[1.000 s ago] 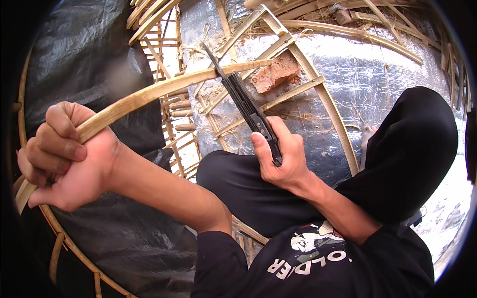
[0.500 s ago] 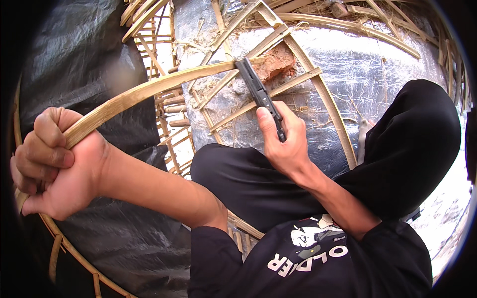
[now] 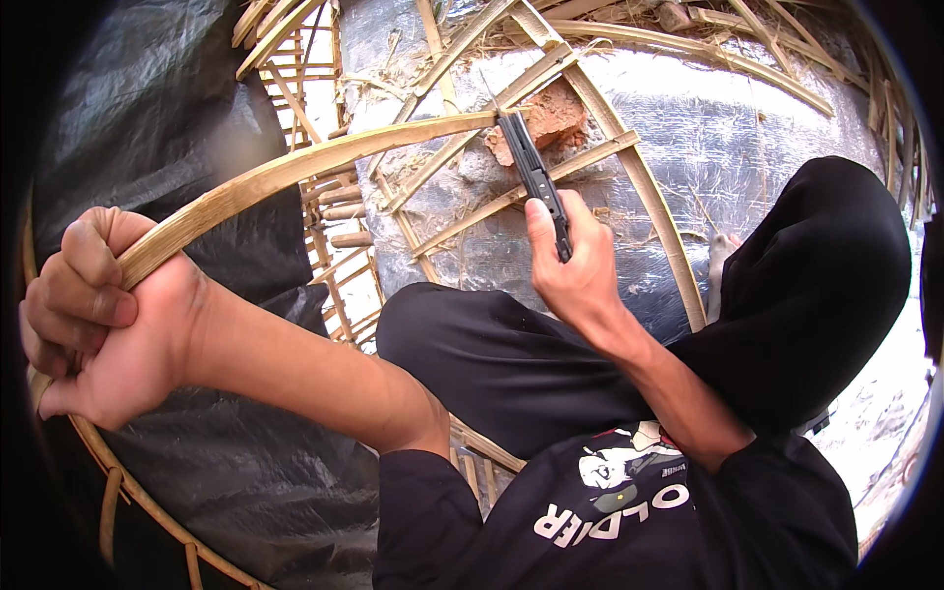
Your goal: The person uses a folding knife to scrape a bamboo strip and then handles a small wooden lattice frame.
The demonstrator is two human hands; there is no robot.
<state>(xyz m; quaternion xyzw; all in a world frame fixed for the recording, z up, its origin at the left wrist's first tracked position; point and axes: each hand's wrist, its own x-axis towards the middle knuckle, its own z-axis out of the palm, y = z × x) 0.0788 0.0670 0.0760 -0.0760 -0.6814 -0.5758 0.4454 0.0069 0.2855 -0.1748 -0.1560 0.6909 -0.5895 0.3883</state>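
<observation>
Silver sheeting point(image 3: 747, 147) covers the ground ahead of you, crossed by a lattice of bamboo slats point(image 3: 629, 167); a red brick point(image 3: 546, 118) lies on it among loose straw. Black plastic sheet point(image 3: 147, 118) hangs at your left and runs down under your left forearm. A second, ladder-like bamboo frame point(image 3: 324, 187) stands between the black sheet and the silver sheeting.

Your left hand point(image 3: 98, 324) is at the left edge of the view, fingers point(image 3: 84, 280) closed tight in a fist around one end of a long bamboo strip point(image 3: 295, 172). The strip bows up and to the right from that fist, its far end reaching the brick. Its lower end passes through your fist and shows just below it.

Your right hand point(image 3: 575, 265) is near the centre, above your bent knee, fingers wrapped around the dark handle of a knife point(image 3: 536, 177). The knife points up and slightly left; its blade meets the strip's far end, just beside the brick. Whether the edge is in the bamboo or only against it cannot be told.

Your legs, in black trousers point(image 3: 492, 364), are folded beneath both arms, the right knee raised at the right of the view. Curved bamboo edging point(image 3: 118, 492) runs along the lower left, below your left hand.
</observation>
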